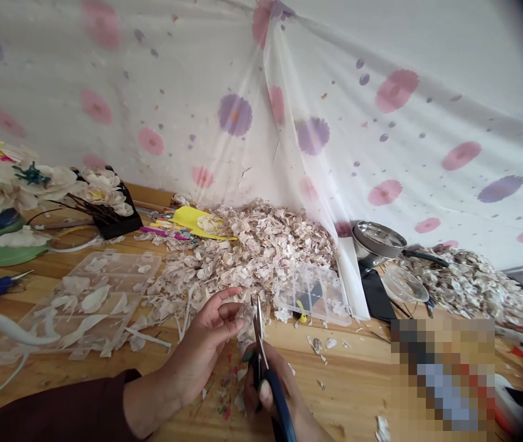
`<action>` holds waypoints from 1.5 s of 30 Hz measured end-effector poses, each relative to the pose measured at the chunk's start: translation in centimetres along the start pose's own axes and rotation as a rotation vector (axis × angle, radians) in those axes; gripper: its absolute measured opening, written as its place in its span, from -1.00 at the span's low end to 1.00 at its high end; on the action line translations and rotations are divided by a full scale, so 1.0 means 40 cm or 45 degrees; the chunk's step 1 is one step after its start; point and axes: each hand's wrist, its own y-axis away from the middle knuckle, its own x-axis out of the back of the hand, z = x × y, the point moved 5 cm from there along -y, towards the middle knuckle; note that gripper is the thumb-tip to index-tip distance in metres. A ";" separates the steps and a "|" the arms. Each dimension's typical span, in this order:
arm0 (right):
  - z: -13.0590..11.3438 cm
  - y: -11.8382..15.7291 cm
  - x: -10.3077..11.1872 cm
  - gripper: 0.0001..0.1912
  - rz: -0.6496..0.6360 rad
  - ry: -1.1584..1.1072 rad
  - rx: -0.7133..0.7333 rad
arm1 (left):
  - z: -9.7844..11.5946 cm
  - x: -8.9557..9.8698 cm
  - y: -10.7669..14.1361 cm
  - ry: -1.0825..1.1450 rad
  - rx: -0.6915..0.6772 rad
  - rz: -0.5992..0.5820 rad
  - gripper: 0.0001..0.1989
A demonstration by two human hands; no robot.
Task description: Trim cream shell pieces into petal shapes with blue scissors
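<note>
Left hand (199,347) raised, fingers (229,313) pinched toward thumb, dark sleeve (59,408) near wrist; right hand (275,390) just below, curled closed.

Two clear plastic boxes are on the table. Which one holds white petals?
The wider box at left, with white petals in its compartments; the smaller box on the right shows dark and yellow pieces instead.

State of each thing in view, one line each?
Left hand: pinching a translucent flake
Right hand: gripping blue-handled scissors
Blue-handled scissors: blades upright beside the flake
Large clear compartment tray: holding white pieces
Small clear compartment box: holding dark and yellow items
Steel pan: tilted
Scrap heap: piled against the cloth, spilling forward
</note>
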 end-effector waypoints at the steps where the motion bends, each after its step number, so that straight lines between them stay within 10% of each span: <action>1: 0.001 0.000 -0.003 -0.27 -0.024 -0.017 -0.020 | -0.001 0.000 -0.001 -0.010 0.007 -0.009 -0.44; 21: -0.005 -0.026 -0.019 -0.41 -0.037 -0.139 -0.194 | 0.025 0.011 -0.030 -0.156 -0.030 -0.079 -0.37; 33: -0.069 -0.042 0.041 -0.50 0.550 -0.110 -0.008 | -0.041 -0.013 -0.012 -0.542 0.155 -0.587 -0.44; 45: -0.065 -0.035 0.047 -0.46 0.641 -0.138 -0.035 | -0.025 -0.007 -0.022 -0.558 0.220 -0.506 -0.42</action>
